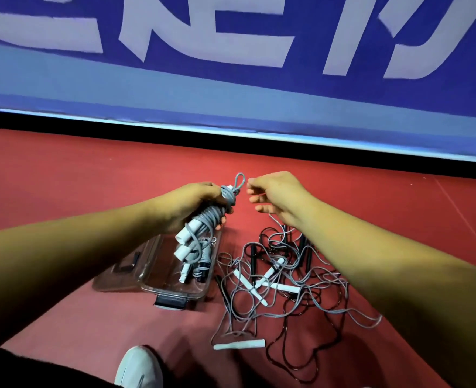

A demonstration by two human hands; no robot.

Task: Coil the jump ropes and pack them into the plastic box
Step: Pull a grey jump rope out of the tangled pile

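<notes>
My left hand [194, 204] grips a coiled grey jump rope [203, 222] with two white handles pointing down; a small loop of its cord sticks up above my fingers. My right hand [276, 196] hovers just right of that loop, fingers loosely curled, holding nothing that I can see. Below the left hand a clear plastic box [150, 281] lies on the red floor with a coiled rope [200, 261] inside. To its right lies a tangled pile of jump ropes [281, 284] with white and black handles.
A loose white handle [239, 345] lies near the front of the pile. My white shoe [138, 368] is at the bottom. The box's black latch [172, 302] faces me. A blue barrier with white lettering [231, 65] closes off the far side of the floor.
</notes>
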